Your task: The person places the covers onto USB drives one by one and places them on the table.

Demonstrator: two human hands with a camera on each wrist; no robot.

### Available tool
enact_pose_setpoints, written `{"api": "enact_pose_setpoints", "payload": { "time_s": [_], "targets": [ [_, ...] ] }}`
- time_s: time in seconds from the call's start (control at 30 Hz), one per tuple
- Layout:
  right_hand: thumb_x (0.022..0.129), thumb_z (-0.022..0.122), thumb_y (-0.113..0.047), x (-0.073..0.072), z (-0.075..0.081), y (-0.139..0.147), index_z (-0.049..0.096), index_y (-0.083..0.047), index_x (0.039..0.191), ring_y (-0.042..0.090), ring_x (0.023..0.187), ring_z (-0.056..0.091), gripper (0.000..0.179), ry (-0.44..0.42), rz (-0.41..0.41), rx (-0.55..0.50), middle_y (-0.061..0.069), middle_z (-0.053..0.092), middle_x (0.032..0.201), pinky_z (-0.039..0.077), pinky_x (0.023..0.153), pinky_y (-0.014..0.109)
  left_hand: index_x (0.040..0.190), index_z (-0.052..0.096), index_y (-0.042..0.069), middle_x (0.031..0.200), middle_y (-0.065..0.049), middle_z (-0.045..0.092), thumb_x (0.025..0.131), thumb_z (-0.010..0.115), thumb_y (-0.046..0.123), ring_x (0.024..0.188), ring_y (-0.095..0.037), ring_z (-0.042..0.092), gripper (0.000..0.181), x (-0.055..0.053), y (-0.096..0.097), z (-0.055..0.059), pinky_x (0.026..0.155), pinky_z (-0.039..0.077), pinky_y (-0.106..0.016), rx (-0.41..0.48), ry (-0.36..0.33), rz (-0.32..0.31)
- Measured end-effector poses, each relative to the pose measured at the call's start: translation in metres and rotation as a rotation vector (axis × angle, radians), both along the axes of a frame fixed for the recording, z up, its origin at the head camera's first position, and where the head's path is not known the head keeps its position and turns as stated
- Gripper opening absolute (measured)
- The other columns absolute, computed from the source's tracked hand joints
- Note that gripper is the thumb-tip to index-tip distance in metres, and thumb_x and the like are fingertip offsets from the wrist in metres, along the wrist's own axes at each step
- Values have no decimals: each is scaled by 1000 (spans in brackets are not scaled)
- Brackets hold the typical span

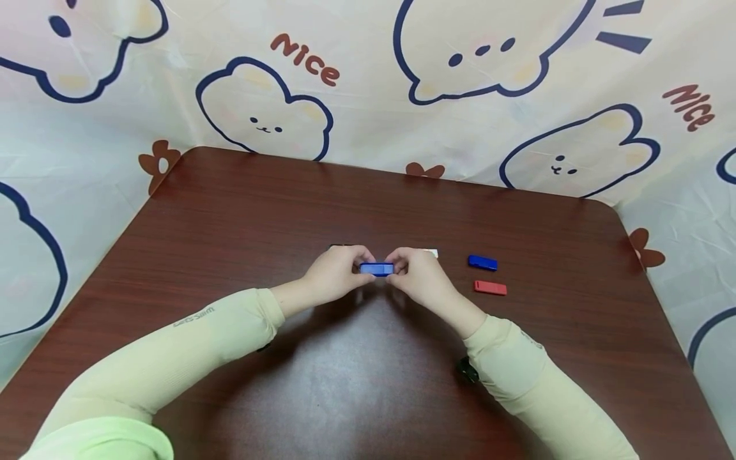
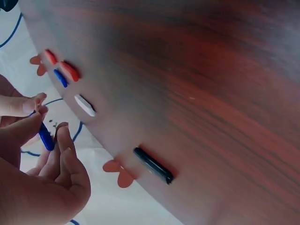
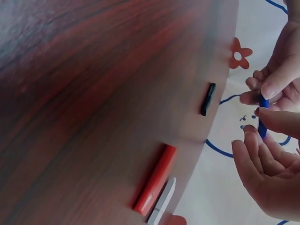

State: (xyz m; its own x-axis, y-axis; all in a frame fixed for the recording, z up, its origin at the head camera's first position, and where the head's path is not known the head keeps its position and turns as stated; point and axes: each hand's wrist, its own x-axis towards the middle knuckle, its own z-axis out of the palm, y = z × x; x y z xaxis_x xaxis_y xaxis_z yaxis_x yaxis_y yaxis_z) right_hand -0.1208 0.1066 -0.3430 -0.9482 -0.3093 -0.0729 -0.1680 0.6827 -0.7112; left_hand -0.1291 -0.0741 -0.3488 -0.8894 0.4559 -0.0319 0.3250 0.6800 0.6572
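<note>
Above the table, a small flat blue rectangular stick [image 1: 376, 269] with a paler upper face is held between both hands; its exact kind does not show. My left hand [image 1: 336, 273] pinches its left end with thumb and fingers. The right hand [image 1: 424, 280] pinches the opposite end. In the left wrist view the blue stick [image 2: 46, 137] appears tilted between the fingers. A black stick [image 3: 208, 99] lies beyond the left hand. Beyond the right hand lie a white stick [image 3: 162, 201] and a red stick [image 3: 155, 180], side by side.
Right of the hands, another blue stick [image 1: 483, 262] and a red stick [image 1: 490, 288] lie on the brown wooden table [image 1: 287, 198]. A light curtain [image 1: 368, 115] printed with bears hangs along the table's back and sides. A dark device [image 1: 468, 370] sits at the right wrist.
</note>
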Motion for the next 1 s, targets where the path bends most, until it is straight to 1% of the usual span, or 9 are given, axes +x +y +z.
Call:
{"api": "enact_pose_setpoints", "payload": {
  "time_s": [0.07, 0.23, 0.33, 0.5, 0.57, 0.7, 0.8, 0.9, 1.0],
  "targets": [
    [79, 69, -5, -1, -2, -5, 67, -1, 95, 13, 67, 56, 17, 3, 10, 38, 8, 65, 76, 44, 60, 21, 95, 68, 9, 87, -2, 70, 82, 72, 19, 74, -12, 59, 17, 0, -3, -2, 67, 45, -26, -35, 45, -5],
    [80, 70, -6, -4, -7, -18, 68, -2, 96, 11, 66, 57, 17, 17, 39, 139, 6, 68, 77, 43, 58, 20, 90, 71, 13, 84, -1, 65, 78, 75, 23, 75, -16, 54, 16, -1, -12, -7, 69, 43, -32, -142, 183, -15],
    [80, 70, -7, -6, -9, -26, 69, -3, 95, 9, 61, 55, 15, 23, 51, 184, 4, 67, 75, 42, 56, 20, 89, 72, 14, 81, 0, 63, 78, 76, 24, 73, -16, 52, 15, -1, -18, -9, 67, 43, -31, -179, 210, -21],
    [81, 68, -6, -9, -14, -38, 68, -4, 94, 8, 55, 52, 13, 25, 69, 225, 3, 64, 69, 41, 54, 19, 90, 72, 12, 79, -1, 64, 78, 75, 23, 72, -16, 52, 17, -1, -26, -12, 65, 43, -30, -214, 211, -27],
    [81, 68, -6, -10, -16, -42, 68, -4, 94, 8, 55, 52, 13, 32, 78, 242, 2, 63, 68, 40, 53, 19, 91, 71, 12, 80, -1, 64, 78, 76, 23, 73, -16, 53, 17, -2, -29, -14, 66, 44, -31, -225, 212, -23],
    [80, 67, -5, -12, -22, -50, 69, -5, 92, 10, 57, 49, 12, 55, 101, 286, 2, 60, 66, 38, 54, 20, 86, 68, 13, 77, 0, 62, 76, 77, 22, 74, -17, 54, 16, -5, -36, -20, 68, 45, -34, -238, 203, -15],
    [80, 65, -3, -13, -26, -56, 70, -6, 89, 10, 59, 49, 11, 81, 129, 328, 1, 61, 66, 40, 56, 22, 82, 67, 13, 74, 1, 61, 75, 78, 21, 74, -17, 53, 15, -7, -40, -24, 67, 44, -34, -248, 185, -14],
    [80, 63, -2, -13, -28, -61, 70, -7, 86, 11, 61, 49, 11, 111, 147, 370, 1, 64, 69, 42, 57, 24, 82, 67, 13, 74, 1, 62, 75, 78, 21, 74, -17, 54, 15, -8, -44, -27, 66, 44, -34, -258, 164, -14],
    [78, 63, -2, -13, -29, -65, 69, -8, 81, 12, 60, 49, 10, 136, 152, 411, 2, 65, 71, 44, 56, 27, 83, 67, 13, 74, 1, 62, 75, 77, 21, 75, -18, 54, 15, -8, -46, -29, 67, 45, -34, -267, 152, -12]
  ]
}}
